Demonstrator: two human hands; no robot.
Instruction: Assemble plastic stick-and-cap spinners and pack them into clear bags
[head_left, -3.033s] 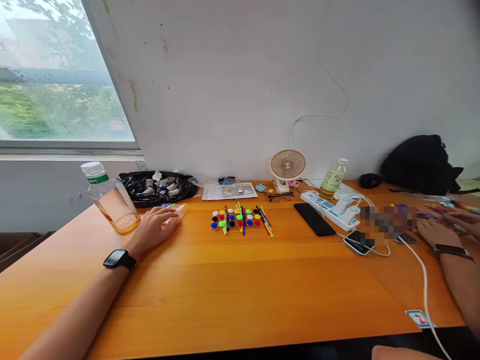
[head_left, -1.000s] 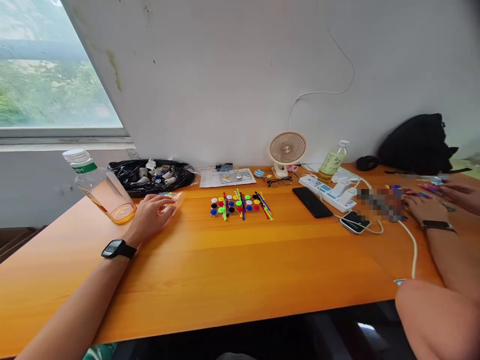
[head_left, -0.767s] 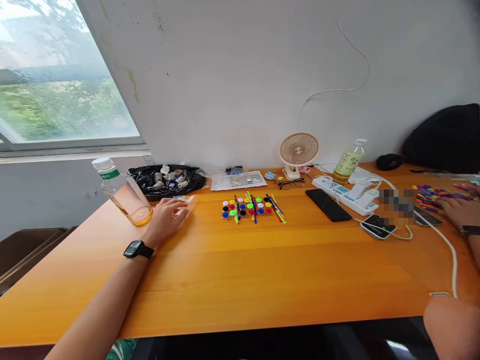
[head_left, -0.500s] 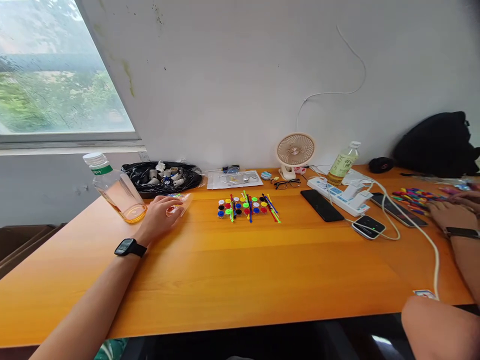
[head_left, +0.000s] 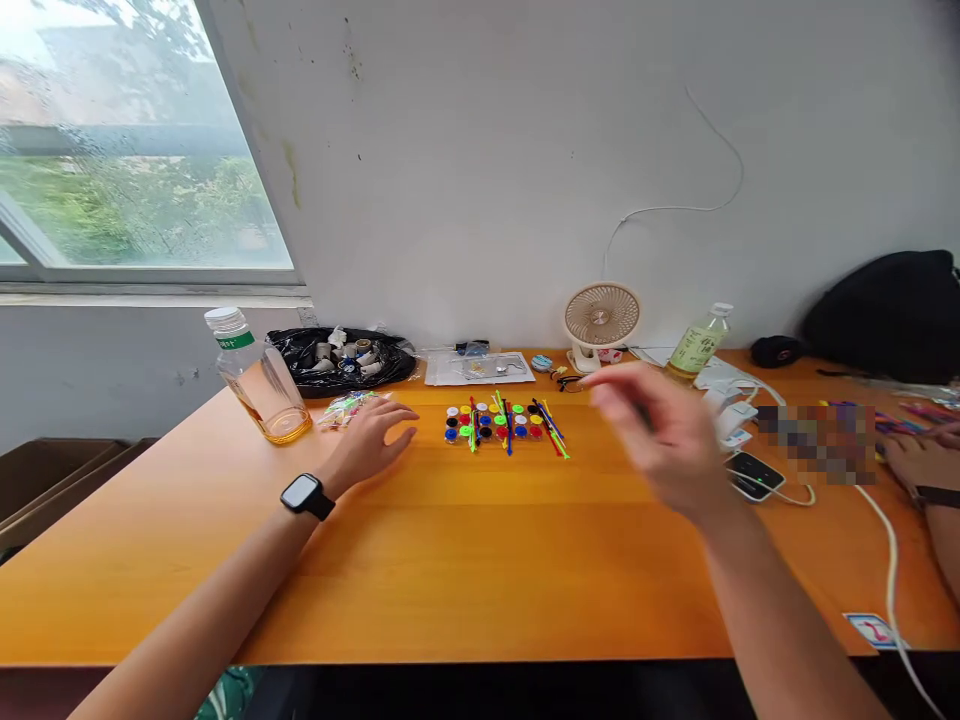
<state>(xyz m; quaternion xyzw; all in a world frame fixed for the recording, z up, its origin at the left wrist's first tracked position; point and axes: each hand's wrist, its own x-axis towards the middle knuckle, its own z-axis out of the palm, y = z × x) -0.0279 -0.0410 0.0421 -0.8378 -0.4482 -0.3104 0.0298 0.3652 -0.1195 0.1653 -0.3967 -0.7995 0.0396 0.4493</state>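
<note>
My left hand (head_left: 371, 440) rests low over the table, fingers stretched out and apart, with nothing in it. Just behind it lies a clear plastic bag (head_left: 341, 408) of small coloured pieces. My right hand (head_left: 664, 435) is raised above the table on the right, slightly blurred; its fingers are loosely bent, thumb and forefinger a little apart, and no object shows in them. Between the hands, small round coloured discs (head_left: 486, 421) stand in neat rows. Thin coloured plastic sticks (head_left: 551, 428) lie in bundles across and beside these rows.
A tilted bottle (head_left: 266, 390) and a black bag of cardboard tubes (head_left: 300, 370) are at left. Behind stand a small fan (head_left: 602, 318) and a flat plastic packet (head_left: 480, 368). Rightward are another bottle (head_left: 697, 345), white cables (head_left: 892, 560) and a co-worker's hand (head_left: 915, 460).
My left hand has moved right, off the clear bag, and its fingers have spread. My right hand has come up into view over the table. The view has shifted slightly.
</note>
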